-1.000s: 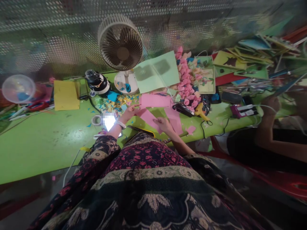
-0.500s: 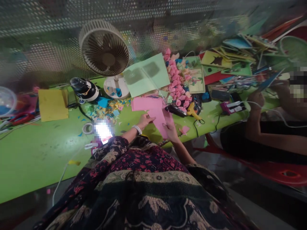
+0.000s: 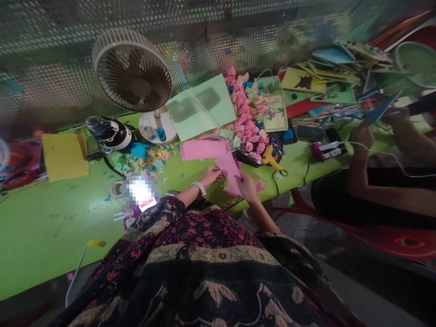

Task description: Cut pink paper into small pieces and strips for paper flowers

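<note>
A strip of pink paper [image 3: 229,169] slants between my two hands, above the green table. My right hand [image 3: 247,186] grips its right side near the lower end, thumb on top. At the paper's left edge, my left hand [image 3: 211,175] has its fingers curled in a pinch, the tips touching the edge. Just beyond lies a wider piece of pink paper [image 3: 200,150], flat on the table. A black-handled tool [image 3: 247,157] lies to the right of the papers, its exact kind unclear.
Pink folded paper pieces [image 3: 243,116] are heaped behind, beside a light green sheet [image 3: 200,109]. A fan [image 3: 136,77], a dark bottle [image 3: 109,134] and a lit phone [image 3: 145,195] stand or lie leftward. A yellow glue gun [image 3: 270,158] lies right. Another person's hands [image 3: 363,134] hold blue card.
The pink paper in my hands now looks narrower, its right-hand flap no longer spread out. My right hand has moved up along its side. The view has shifted slightly.
</note>
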The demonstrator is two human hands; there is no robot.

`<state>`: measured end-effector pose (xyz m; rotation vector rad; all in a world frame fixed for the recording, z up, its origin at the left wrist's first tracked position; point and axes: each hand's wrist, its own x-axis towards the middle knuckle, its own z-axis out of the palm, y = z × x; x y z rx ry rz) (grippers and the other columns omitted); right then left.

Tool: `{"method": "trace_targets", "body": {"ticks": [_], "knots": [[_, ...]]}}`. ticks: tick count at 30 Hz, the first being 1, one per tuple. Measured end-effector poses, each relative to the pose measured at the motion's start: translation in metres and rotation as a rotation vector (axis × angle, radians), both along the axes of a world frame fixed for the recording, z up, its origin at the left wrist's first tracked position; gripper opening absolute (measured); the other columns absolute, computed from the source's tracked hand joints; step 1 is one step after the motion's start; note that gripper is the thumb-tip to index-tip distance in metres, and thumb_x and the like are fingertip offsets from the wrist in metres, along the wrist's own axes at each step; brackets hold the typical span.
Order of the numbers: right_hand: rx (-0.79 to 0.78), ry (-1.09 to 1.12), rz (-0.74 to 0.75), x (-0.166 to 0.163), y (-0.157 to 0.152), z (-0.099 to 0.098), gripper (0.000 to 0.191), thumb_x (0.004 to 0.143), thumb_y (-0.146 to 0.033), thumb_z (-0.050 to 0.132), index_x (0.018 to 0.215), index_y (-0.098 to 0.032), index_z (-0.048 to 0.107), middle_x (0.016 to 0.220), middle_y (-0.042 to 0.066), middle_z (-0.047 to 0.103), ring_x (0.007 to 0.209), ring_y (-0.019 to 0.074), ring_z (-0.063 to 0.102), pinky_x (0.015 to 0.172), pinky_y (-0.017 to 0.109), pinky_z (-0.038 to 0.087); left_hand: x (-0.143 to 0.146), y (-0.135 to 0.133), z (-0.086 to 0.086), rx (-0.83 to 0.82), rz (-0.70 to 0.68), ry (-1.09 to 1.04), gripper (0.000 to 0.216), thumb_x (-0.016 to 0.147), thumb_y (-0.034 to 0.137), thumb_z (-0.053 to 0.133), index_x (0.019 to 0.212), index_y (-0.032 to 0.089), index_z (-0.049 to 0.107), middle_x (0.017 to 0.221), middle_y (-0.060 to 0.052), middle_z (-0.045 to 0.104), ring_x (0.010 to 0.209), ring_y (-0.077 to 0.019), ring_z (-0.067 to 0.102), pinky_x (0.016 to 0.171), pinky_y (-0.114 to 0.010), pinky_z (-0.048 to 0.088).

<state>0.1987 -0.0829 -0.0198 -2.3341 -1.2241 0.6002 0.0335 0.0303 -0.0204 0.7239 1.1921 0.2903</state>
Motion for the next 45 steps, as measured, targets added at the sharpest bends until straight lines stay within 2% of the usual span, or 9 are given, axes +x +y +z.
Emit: {"method": "trace_targets", "body": {"ticks": [3, 7, 13, 19, 28, 35, 40, 42, 45], "knots": [[0.017, -0.124, 0.037, 0.005, 0.000, -0.002, 0.037, 0.094, -0.041, 0.049, 0.107, -0.018, 0.075, 0.104, 0.015, 0.075, 0.094, 0.0290, 0.064, 0.084, 0.039, 0.050, 0.005, -0.002, 0.001, 0.024, 0.005, 0.006, 0.026, 0.084, 0.016, 0.081, 0.104, 0.015, 0.065, 0.091, -0.008, 0.077, 0.084, -0.0162, 0.074, 0.077, -0.027, 0.058], [0.017, -0.221, 0.103, 0.012, 0.007, 0.001, 0.039, 0.097, -0.036, 0.046, 0.112, -0.016, 0.076, 0.111, 0.018, 0.074, 0.105, 0.0328, 0.063, 0.094, 0.045, 0.051, 0.011, -0.003, 0.006, 0.063, -0.004, -0.009, 0.043, 0.081, 0.012, 0.081, 0.120, 0.017, 0.063, 0.105, -0.011, 0.078, 0.097, -0.0206, 0.075, 0.084, -0.031, 0.058], [0.033, -0.439, 0.201, 0.049, 0.042, 0.010, 0.067, 0.093, -0.030, 0.056, 0.157, -0.009, 0.046, 0.154, 0.024, 0.052, 0.138, 0.0387, 0.047, 0.113, 0.053, 0.038, 0.012, -0.001, 0.012, 0.155, 0.017, -0.022, 0.044, 0.080, 0.008, 0.076, 0.122, 0.017, 0.064, 0.138, -0.017, 0.069, 0.129, -0.0256, 0.064, 0.106, -0.038, 0.053], [-0.055, -0.371, 0.341, 0.079, 0.063, 0.004, 0.052, 0.091, -0.019, 0.054, 0.142, -0.011, 0.061, 0.125, 0.021, 0.072, 0.121, 0.0351, 0.060, 0.118, 0.055, 0.032, 0.010, -0.004, 0.013, 0.150, -0.011, -0.057, 0.051, 0.081, 0.007, 0.073, 0.130, 0.017, 0.062, 0.147, -0.017, 0.063, 0.136, -0.0271, 0.060, 0.111, -0.042, 0.051], [0.137, -0.287, 0.152, 0.098, 0.050, 0.001, 0.047, 0.091, -0.029, 0.053, 0.135, -0.014, 0.064, 0.128, 0.019, 0.071, 0.121, 0.0362, 0.061, 0.110, 0.055, 0.044, 0.037, 0.005, 0.005, 0.295, -0.069, -0.101, 0.050, 0.074, 0.004, 0.077, 0.122, 0.013, 0.067, 0.128, -0.018, 0.071, 0.122, -0.0277, 0.067, 0.110, -0.043, 0.052], [0.060, -0.320, 0.144, 0.093, 0.046, -0.004, 0.049, 0.087, -0.024, 0.052, 0.131, -0.010, 0.066, 0.121, 0.022, 0.073, 0.116, 0.0363, 0.062, 0.108, 0.054, 0.043, 0.033, 0.005, 0.007, 0.388, -0.162, -0.069, 0.048, 0.078, 0.009, 0.074, 0.125, 0.015, 0.069, 0.125, -0.016, 0.072, 0.118, -0.0288, 0.069, 0.111, -0.048, 0.052], [0.041, -0.310, 0.180, 0.091, 0.052, -0.002, 0.049, 0.090, -0.027, 0.054, 0.135, -0.011, 0.065, 0.126, 0.022, 0.072, 0.119, 0.0372, 0.061, 0.109, 0.054, 0.041, -0.003, 0.022, 0.012, 0.735, -0.343, 0.088, 0.047, 0.081, 0.015, 0.073, 0.128, 0.022, 0.073, 0.152, -0.014, 0.059, 0.150, -0.0361, 0.044, 0.131, -0.053, 0.025], [0.056, -0.283, 0.217, 0.087, 0.051, -0.001, 0.048, 0.091, -0.027, 0.055, 0.134, -0.012, 0.066, 0.128, 0.021, 0.072, 0.120, 0.0372, 0.061, 0.110, 0.054, 0.041, -0.020, 0.035, 0.012, 0.971, -0.514, 0.264, 0.058, 0.087, 0.019, 0.066, 0.145, 0.025, 0.064, 0.166, -0.010, 0.045, 0.162, -0.0337, 0.024, 0.134, -0.054, 0.012], [0.059, -0.255, 0.315, 0.075, 0.048, 0.001, 0.046, 0.090, -0.025, 0.055, 0.132, -0.014, 0.068, 0.127, 0.019, 0.074, 0.118, 0.0354, 0.063, 0.109, 0.051, 0.041, -0.044, 0.053, 0.006, 1.107, -0.640, 0.454, 0.068, 0.097, 0.034, 0.059, 0.163, 0.026, 0.043, 0.175, -0.008, 0.030, 0.166, -0.0304, 0.006, 0.133, -0.054, -0.004]]}}
